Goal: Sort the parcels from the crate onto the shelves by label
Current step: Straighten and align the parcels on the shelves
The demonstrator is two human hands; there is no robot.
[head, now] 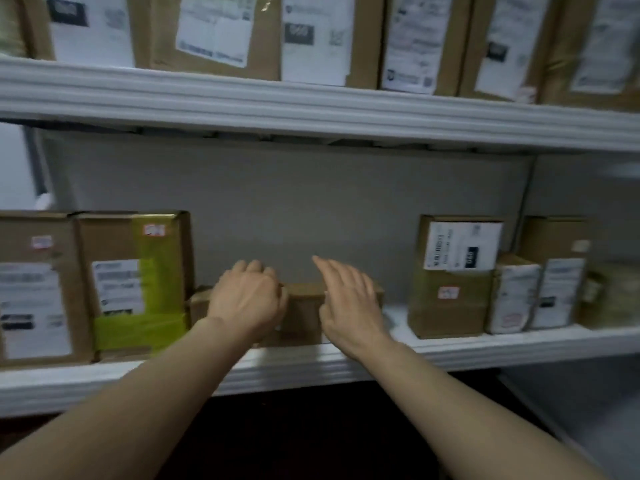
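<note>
The parcel sits at the lower centre of the frame, on the front part of the shelf, between your two hands.

1. Left hand: the fingers are curled over the parcel's top left, with the thumb on its near face. This reads as a grasp that steadies the parcel; the fingertips are hidden behind it.
2. Right hand: the fingers are straight and released, lying across the parcel's right part. It appears to guide or push, not to grip.

The parcel's label is not visible, so you cannot confirm the slot from here.

Clearances:
- Left: the parcel's end lies just beside the taped box. No room remains on that side.
- Right: bare shelf lies between the parcel and the next box.
- Behind: the depth to the wall is hidden.
- Above: ample height lies under the upper shelf.
- Front: the parcel's near face stands close to the shelf lip. Seat it rearward before you let go.

The crate is not in view.
</note>
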